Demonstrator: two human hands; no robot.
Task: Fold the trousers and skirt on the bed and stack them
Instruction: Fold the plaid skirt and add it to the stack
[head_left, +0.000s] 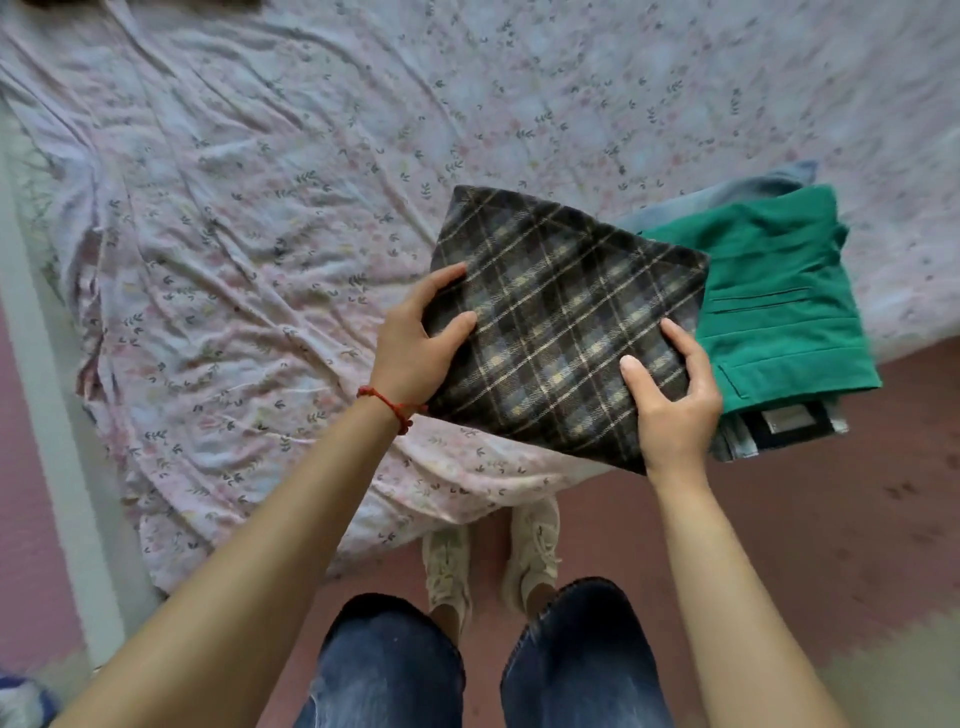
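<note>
Nearest, the left hand (415, 332) and right hand (670, 400) each hold a grip on the folded plaid skirt (561, 317), thumbs on top, above the bed (234, 234) edge. Farther off, at three o'clock, folded green trousers (789, 312) top a jeans pile (769, 434). Folding looks finished; only stacking the skirt remains.

Left hand (415, 338), right hand (670, 395) both pinching, arms outstretched
</note>
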